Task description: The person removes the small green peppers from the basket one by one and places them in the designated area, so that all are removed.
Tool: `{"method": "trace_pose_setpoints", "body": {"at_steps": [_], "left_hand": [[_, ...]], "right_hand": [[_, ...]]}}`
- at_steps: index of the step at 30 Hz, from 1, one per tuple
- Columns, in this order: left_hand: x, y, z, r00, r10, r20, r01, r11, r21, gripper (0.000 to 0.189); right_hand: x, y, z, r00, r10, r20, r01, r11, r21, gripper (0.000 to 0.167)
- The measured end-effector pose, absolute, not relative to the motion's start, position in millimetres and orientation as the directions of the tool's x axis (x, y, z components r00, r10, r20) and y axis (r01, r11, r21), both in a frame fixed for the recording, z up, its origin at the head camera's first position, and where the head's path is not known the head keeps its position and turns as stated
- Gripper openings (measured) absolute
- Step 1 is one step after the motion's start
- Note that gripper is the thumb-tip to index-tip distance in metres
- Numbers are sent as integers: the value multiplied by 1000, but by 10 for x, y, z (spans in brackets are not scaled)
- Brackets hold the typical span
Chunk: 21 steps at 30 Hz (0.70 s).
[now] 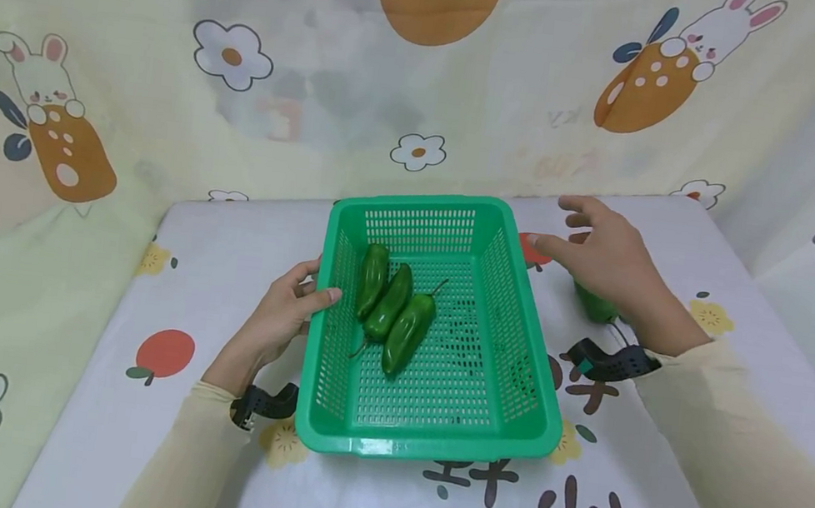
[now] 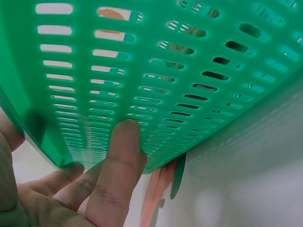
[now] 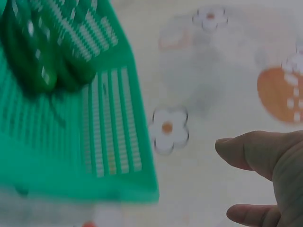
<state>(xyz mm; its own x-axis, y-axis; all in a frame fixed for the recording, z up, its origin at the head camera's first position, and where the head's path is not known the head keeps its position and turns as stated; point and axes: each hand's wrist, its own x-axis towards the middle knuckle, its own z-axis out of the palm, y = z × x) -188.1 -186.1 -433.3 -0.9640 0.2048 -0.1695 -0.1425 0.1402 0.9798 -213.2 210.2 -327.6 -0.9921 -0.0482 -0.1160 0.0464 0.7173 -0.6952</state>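
A pale cloth backdrop (image 1: 329, 144), printed with rabbits, orange carrot-like shapes and white flowers, fills the upper part of the head view and both its sides. Below it spreads a white tablecloth (image 1: 225, 267) with red fruit, yellow flowers and dark lettering. In the centre of the frame sits a green slotted basket (image 1: 422, 453), its open top facing the camera; whether its base rests fully on the cloth cannot be told.

Right of the basket, the right hand (image 1: 607, 256) is held apart from it, thumb and loosely bent fingers spread with a gap between them, gripping nothing. At the basket's left side, the left hand (image 1: 280, 311) pinches the wall, its thumb over the rim and its fingers against the outside slots, as the left wrist view also shows.

Three glossy green chili peppers (image 1: 390, 302) lie close side by side in the basket's left half; the rightmost points its stem to the upper right. A green item (image 1: 593, 306), partly hidden by the right hand, lies on the cloth at centre right. Black wrist straps (image 1: 614, 363) circle both wrists.
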Motion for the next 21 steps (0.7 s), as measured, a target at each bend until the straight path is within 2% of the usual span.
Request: {"method": "trace_pose_setpoints", "body": {"at_steps": [7, 14, 18, 19, 21], "left_hand": [[-1862, -1853, -4309, -966, 200, -167, -143, 128, 981, 64], [-1846, -1841, -4281, -965, 189, -180, -158, 126, 979, 64], [-1840, -1837, -4283, -965, 188, -184, -163, 119, 979, 63], [-1839, -1836, -4285, -965, 186, -185, -164, 121, 979, 63], [-1833, -1836, -4289, -965, 184, -188, -166, 125, 978, 64]], "right_hand": [[-2106, 1674, -3263, -968, -185, -172, 8, 659, -752, 78], [-2241, 1327, -3574, -884, -280, -375, 141, 605, -784, 79], [-2258, 1176, -3770, -843, -311, -438, 161, 632, -758, 76], [-2255, 1143, -3810, -838, -310, -449, 164, 642, -749, 71], [-2247, 1078, -3884, -824, -305, -477, 179, 658, -731, 45]]}}
